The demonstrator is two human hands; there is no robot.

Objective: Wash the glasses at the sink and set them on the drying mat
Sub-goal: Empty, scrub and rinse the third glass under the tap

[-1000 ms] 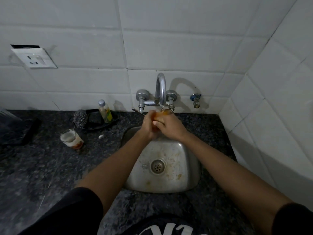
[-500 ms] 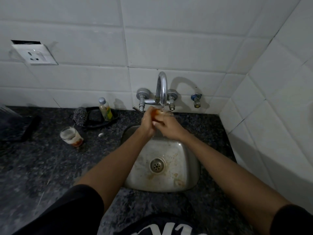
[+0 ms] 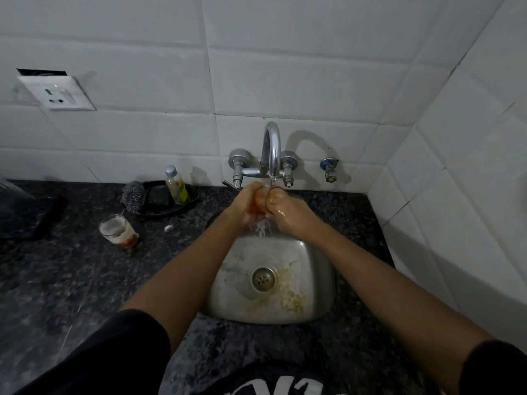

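Under the chrome tap (image 3: 271, 151) I hold a small glass (image 3: 260, 200) with orange residue between both hands. My left hand (image 3: 245, 206) wraps its left side, and my right hand (image 3: 288, 208) grips its right side with fingers over the rim. Water runs off the glass into the steel sink (image 3: 310, 280). A second dirty glass (image 3: 118, 230), foamy with red dregs, stands upright on the dark counter to the left. At the far left edge lies a dark mat (image 3: 27, 216).
A black dish (image 3: 159, 206) behind the sink's left side holds a steel scrubber (image 3: 133, 195) and a small soap bottle (image 3: 176, 185). A white wall socket (image 3: 57, 94) is at upper left. A tiled wall closes the right side. Orange stains mark the sink floor.
Both hands stay under the tap with the glass. My right hand has shifted slightly over the rim, and water now streams visibly below the hands.
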